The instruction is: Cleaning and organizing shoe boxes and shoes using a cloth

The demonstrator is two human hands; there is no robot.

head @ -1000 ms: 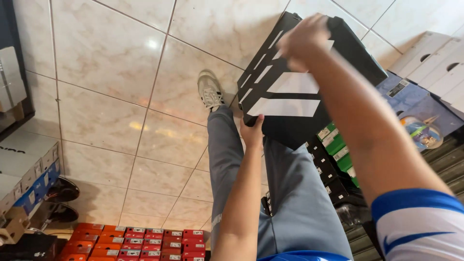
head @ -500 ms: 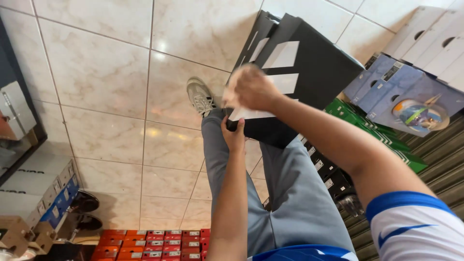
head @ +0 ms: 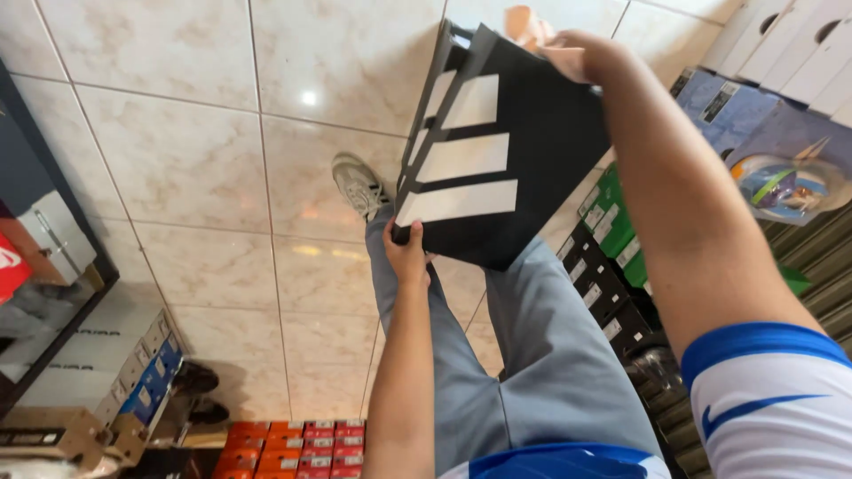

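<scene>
A black shoe box with three white stripes [head: 524,151] is held tilted above my legs. My left hand [head: 406,253] grips its near lower corner. My right hand [head: 564,44] rests on the box's far upper edge, with a bit of pale paper showing under the fingers. My grey trousers [head: 541,355] and one grey sneaker [head: 357,184] on the tiled floor are visible below the box.
Stacked black and green shoe boxes [head: 612,257] and blue boxes [head: 754,133] line the right side. White boxes [head: 790,44] are at the upper right. Red boxes [head: 302,441] lie on the floor below. More boxes and dark shoes [head: 191,381] stand at the left.
The box has risen and tilted more toward me. My right hand has moved from the box's face to its far upper edge. My left hand keeps its grip on the corner.
</scene>
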